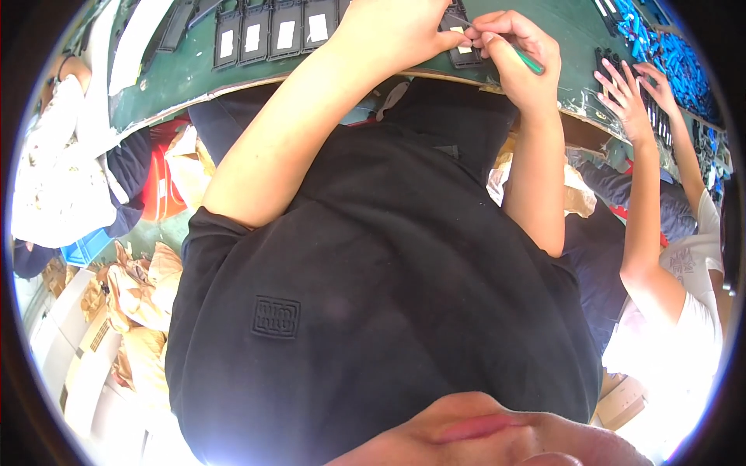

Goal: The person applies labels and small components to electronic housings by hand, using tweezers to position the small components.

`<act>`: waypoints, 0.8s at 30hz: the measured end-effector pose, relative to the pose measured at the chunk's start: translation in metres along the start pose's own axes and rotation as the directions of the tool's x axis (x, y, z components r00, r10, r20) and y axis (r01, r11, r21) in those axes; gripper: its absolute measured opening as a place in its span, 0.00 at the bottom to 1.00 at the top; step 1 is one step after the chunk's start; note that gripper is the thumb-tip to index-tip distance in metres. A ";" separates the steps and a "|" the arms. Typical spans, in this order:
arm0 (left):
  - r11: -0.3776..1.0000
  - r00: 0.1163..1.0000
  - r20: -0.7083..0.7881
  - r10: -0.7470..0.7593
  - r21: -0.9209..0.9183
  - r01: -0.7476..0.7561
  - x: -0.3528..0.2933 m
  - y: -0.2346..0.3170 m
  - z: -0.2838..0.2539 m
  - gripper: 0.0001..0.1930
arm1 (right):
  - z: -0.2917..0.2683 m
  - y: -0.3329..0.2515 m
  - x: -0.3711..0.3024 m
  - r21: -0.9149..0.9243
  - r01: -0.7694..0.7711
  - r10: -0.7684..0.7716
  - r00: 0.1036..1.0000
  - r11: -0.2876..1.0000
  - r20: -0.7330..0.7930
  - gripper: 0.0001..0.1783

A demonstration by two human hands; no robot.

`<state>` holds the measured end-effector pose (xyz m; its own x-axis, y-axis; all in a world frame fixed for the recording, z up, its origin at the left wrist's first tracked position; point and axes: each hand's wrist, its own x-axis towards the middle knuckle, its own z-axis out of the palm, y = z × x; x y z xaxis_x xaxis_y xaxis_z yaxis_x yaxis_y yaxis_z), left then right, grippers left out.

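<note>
A flat black plastic part [465, 57] with a pale label patch lies at the near edge of the green table. My left hand [400, 29] bends over it from the left, with its thumb pressed on the part near the patch; the upper frame edge cuts off most of its fingers. My right hand [528, 58] pinches a slim green-handled tool [531, 64]. Its thin tip points left over the part, and the right fingertips almost meet the left thumb. What kind of tip it has is too small to tell.
Several similar black parts with white labels [286, 35] stand in a row on the green table [175, 89]. At right, another person's hands [628, 97] work by a heap of blue pieces [676, 66]. Brown paper [144, 287] and a red container [162, 175] sit below left.
</note>
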<state>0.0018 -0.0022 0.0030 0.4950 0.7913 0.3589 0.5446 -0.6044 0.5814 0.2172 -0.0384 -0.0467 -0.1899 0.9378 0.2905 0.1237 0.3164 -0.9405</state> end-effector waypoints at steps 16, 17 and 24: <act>0.999 1.000 0.002 -0.015 0.029 0.015 -0.001 -0.001 -0.002 0.24 | 0.032 -0.010 0.047 0.398 0.528 -0.516 0.844 0.750 -0.147 0.07; 0.998 1.000 -0.007 -0.014 0.056 0.014 -0.002 -0.003 -0.002 0.24 | 0.027 -0.035 0.044 0.019 0.410 -0.410 0.910 0.912 0.059 0.08; 0.995 0.996 -0.027 0.082 0.063 -0.080 0.000 -0.005 0.002 0.21 | 0.021 -0.038 0.035 -0.441 0.422 -0.361 0.907 0.792 0.219 0.07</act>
<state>0.0003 0.0010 -0.0014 0.5196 0.7416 0.4243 0.5448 -0.6702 0.5040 0.1854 -0.0211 -0.0042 -0.4302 0.7047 0.5642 0.4471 0.7093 -0.5450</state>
